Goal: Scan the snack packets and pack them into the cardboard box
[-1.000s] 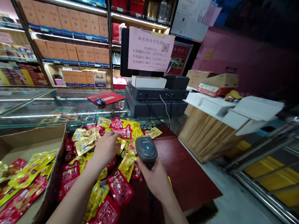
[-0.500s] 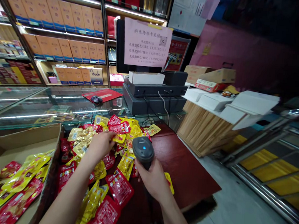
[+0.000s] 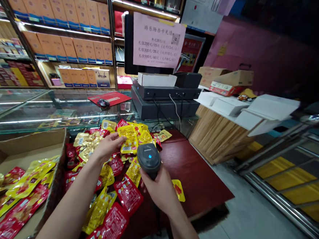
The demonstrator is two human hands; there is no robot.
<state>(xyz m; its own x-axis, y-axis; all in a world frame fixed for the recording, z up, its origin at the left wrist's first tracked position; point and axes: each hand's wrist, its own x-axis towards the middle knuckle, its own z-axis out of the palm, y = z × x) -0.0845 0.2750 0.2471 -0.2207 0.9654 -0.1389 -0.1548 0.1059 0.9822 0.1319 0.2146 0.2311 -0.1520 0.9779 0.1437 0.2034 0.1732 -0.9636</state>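
Scanner (image 3: 148,157) in one hand (image 3: 161,189)

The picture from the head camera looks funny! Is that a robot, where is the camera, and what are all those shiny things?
There's no robot here, just a person with two bare hands. The camera sits on their head and looks forward and down, so you see almost what they see. The left hand holds a yellow packet by its edge. The right hand grips what looks like a scanner with a blue light. The shiny things are a pile of red, yellow and gold packets on a dark red surface. More lie in the cardboard box on the left. Behind them is a glass counter.
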